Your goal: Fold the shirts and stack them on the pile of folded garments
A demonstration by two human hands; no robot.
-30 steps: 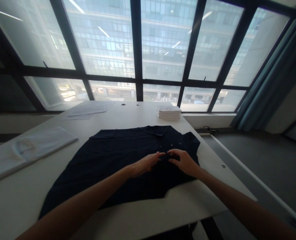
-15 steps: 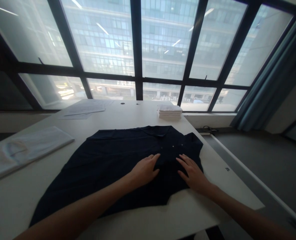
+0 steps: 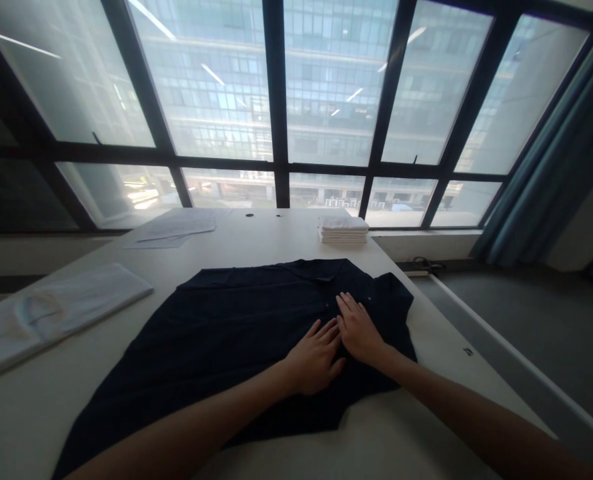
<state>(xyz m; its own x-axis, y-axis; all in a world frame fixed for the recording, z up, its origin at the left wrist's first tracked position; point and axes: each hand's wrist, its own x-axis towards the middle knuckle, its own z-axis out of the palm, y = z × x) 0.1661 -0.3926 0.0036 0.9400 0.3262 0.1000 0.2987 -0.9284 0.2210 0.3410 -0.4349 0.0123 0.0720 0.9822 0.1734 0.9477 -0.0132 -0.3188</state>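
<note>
A dark navy button shirt (image 3: 216, 340) lies spread flat on the white table (image 3: 41, 407), collar toward the window. My left hand (image 3: 313, 357) rests palm down on the shirt's front, fingers stretched out. Right beside it, my right hand (image 3: 359, 327) also lies flat on the cloth near the small buttons, fingers extended and touching the left hand's fingertips. Neither hand holds anything.
A folded white garment (image 3: 51, 310) lies at the table's left. A stack of folded white cloths (image 3: 343, 230) sits at the far right corner, papers (image 3: 173, 228) at the far left. Large windows stand behind; a teal curtain (image 3: 551, 160) hangs at right.
A second ago both hands pinched the cloth near the buttons. They then spread flat and apart, and now lie flat side by side again, slightly further up the shirt.
</note>
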